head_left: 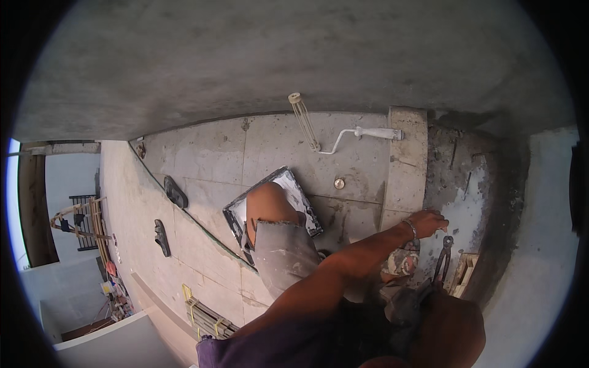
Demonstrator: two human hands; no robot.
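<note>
One black-rimmed tray (pixel 293 189), smeared with white and partly covered by a bent knee (pixel 267 201), is the landmark in the head view. Well to the right of the tray and slightly lower, the left hand (pixel 427 222) reaches over the floor, palm down, with a bracelet (pixel 412 229) at the wrist. Its fingers are loosely curled, the tips near the pincers; whether they pinch something small, one cannot tell.

The dark pincers (pixel 443 257) are also to the tray's right, lower than that hand, their handles running toward the person's body. The right hand cannot be made out in the dark overlap there, so how its fingers stand and whether they grip the handles, one cannot tell.

Farther right of the tray is a shallow wooden piece (pixel 464 273). Up and right of the tray lies a roller frame (pixel 378 132) without a sleeve; directly right, a small round disc (pixel 339 183). Left of the tray sit two dark sandals (pixel 176 192); below and left, tied slats (pixel 210 318).
</note>
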